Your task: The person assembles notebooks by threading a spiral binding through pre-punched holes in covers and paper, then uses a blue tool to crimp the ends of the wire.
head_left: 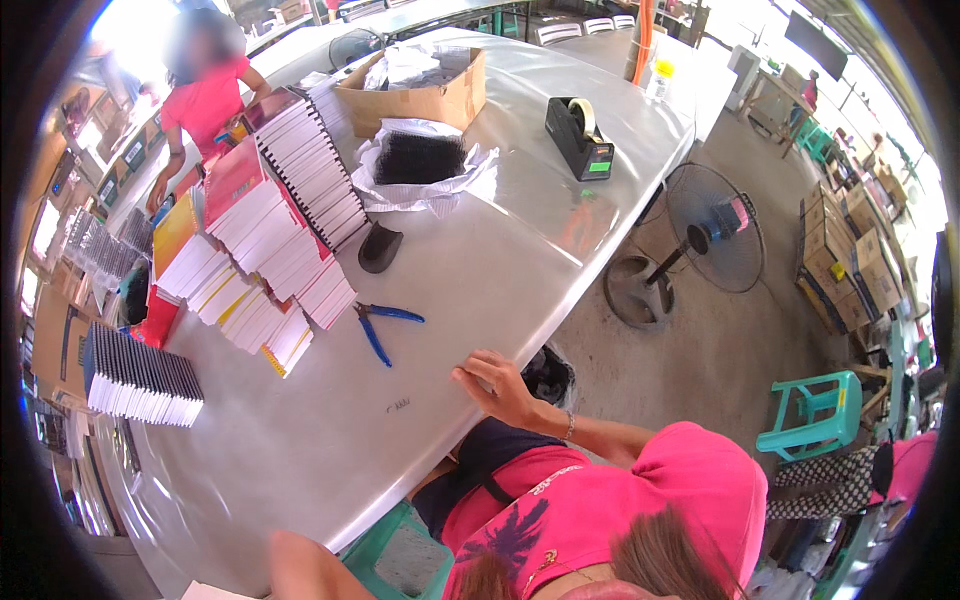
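— Which step is shown?
— Likely a pause: nothing is held by the loose right hand (497, 387); the left hand is out of view, its grip untold.
— And the blue pliers (377, 344)?
— Beside stacked books (262, 243); if needed, a reach is called for.

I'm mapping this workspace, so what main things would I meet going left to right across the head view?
Black-bound book stack, stepped piles of white-paged books, blue-handled pliers, right hand, black tape dispenser, floor fan, green stool.
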`<state>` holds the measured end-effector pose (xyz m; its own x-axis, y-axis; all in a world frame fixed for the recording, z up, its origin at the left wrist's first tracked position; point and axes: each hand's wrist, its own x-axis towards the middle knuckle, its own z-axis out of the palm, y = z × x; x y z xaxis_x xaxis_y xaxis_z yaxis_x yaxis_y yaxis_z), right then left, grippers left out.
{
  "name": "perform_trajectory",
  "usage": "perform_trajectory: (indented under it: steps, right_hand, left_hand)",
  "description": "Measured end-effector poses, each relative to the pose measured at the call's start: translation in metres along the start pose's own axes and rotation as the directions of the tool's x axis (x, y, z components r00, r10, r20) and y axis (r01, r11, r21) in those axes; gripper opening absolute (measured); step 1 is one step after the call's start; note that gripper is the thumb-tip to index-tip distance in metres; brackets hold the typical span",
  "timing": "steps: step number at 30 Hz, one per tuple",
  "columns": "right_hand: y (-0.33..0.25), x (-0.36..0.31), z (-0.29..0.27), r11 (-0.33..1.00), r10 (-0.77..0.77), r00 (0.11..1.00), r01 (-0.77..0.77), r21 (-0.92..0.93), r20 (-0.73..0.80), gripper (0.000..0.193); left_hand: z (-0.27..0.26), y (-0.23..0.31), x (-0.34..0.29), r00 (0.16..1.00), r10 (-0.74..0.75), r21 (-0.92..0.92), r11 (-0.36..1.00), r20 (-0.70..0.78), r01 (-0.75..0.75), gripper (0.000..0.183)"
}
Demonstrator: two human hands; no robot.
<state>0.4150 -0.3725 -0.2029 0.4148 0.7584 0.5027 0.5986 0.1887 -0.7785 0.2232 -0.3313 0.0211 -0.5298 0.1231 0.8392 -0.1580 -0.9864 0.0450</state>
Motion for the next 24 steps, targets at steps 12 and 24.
perform_trajectory:
  steps: [12, 24]
  right_hand:
    - [0.011, -0.001, 0.023, 0.883, -0.251, 0.968, 0.240, -0.404, 0.026, 0.010]
    - [-0.003, 0.008, 0.020, 0.914, -0.139, 0.987, 0.160, -0.372, 0.083, 0.011]
  left_hand:
    - [-0.056, 0.002, 0.012, 0.998, 0.047, 0.196, 0.979, 0.048, -0.056, 0.035]
    - [-0.087, 0.021, 0.012, 0.993, 0.061, 0.357, 0.929, 0.101, -0.093, 0.035]
